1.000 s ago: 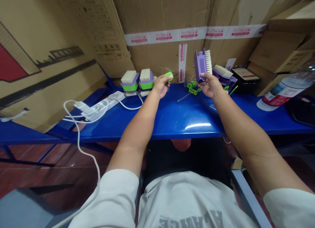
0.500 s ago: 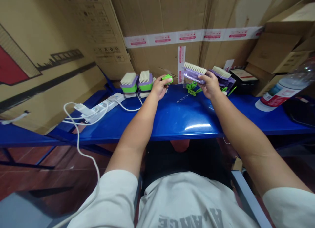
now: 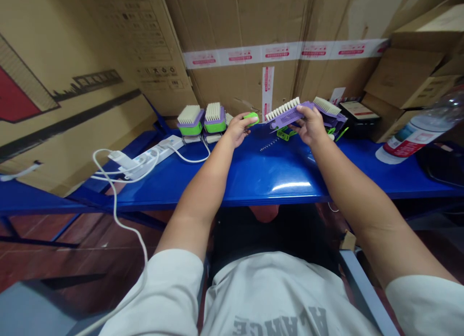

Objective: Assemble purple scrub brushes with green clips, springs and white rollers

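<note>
Head: right hand (image 3: 311, 127) clasps purple brush (image 3: 286, 114) jutting leftward; left hand (image 3: 237, 129) pinches green piece (image 3: 251, 117).

One camera, worn on the head, looks forward and steeply down: the wearer's pale grey printed T-shirt (image 3: 275, 297) fills the bottom edge, the left hand (image 3: 237, 128) and right hand (image 3: 311, 126) sit just above centre over the glossy blue metal workbench (image 3: 253, 174), near; brown cardboard cartons (image 3: 235, 21) close the top of the frame

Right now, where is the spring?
In the head view, the spring lies on the blue bench, between the left hand and the right hand, just this side of the green clips.
</note>
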The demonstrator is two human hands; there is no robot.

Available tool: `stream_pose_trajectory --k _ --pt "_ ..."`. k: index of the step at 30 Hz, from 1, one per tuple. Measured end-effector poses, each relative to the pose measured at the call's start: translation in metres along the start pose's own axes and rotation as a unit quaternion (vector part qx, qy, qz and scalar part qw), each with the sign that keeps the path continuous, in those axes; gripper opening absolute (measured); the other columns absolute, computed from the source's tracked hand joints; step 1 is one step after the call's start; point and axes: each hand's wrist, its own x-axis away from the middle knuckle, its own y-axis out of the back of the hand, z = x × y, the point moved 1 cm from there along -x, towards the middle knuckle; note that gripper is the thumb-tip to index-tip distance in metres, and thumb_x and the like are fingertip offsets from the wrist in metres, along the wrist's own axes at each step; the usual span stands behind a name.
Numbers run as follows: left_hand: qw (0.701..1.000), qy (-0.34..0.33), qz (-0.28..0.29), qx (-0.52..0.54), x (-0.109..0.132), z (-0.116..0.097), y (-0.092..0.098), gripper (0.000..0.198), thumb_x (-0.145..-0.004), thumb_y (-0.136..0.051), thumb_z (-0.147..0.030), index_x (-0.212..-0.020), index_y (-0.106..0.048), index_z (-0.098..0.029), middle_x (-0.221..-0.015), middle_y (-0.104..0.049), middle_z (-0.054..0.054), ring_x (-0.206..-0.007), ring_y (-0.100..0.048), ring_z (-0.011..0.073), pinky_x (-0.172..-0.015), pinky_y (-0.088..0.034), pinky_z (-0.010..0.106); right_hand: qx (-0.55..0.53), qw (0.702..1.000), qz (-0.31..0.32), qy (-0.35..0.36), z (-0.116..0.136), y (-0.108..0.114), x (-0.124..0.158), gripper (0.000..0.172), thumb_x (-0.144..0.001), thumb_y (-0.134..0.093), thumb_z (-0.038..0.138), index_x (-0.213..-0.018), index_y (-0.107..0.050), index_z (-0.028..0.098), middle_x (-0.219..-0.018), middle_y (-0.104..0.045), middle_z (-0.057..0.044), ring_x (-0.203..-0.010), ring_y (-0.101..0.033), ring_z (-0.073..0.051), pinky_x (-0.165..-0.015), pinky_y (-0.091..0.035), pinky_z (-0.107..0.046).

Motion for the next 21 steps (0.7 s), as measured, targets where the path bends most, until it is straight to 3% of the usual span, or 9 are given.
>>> stream_pose_trajectory --k 8,16,21 --pt "0.998 0.019 0.044 -0.028 0.0062 -0.0014 -0.0049 0.042 -0.062 -0.1 -0.02 -0.096 -0.075 -0.025 -0.098 -0.079 -0.002 -0.099 -0.074 0.0191 -0.08 -0.05 0.028 0.0 1.0 0.022 0.002 0.0033 -0.0064 0.0058 0.072 -0.056 -0.098 0.073 -0.101 -0.057 0.035 -0.101 -0.077 -0.002 -0.127 -0.077 -0.039 -0.108 -0.068 -0.065" --pt "0.997 0.023 0.067 -0.021 0.0054 0.0018 -0.0058 0.061 -0.05 -0.103 -0.024 -0.104 -0.074 -0.025 -0.101 -0.08 -0.001 -0.101 -0.073 0.0203 -0.082 -0.05 0.03 -0.01 0.999 0.034 0.006 0.0002 -0.007 0.0041 0.069 -0.062 -0.098 0.075 -0.1 -0.059 0.034 -0.102 -0.076 -0.002 -0.122 -0.078 -0.036 -0.105 -0.068 -0.06" --pt "0.996 0.024 0.08 -0.027 0.0066 0.0044 -0.0079 0.064 -0.049 -0.103 -0.024 -0.104 -0.071 -0.025 -0.108 -0.079 0.002 -0.107 -0.074 0.0228 -0.087 -0.052 0.033 -0.012 0.999 0.038 0.001 -0.0002 -0.007 0.0041 0.065 -0.063 -0.099 0.073 -0.098 -0.061 0.034 -0.097 -0.075 -0.001 -0.117 -0.079 -0.036 -0.106 -0.069 -0.061"
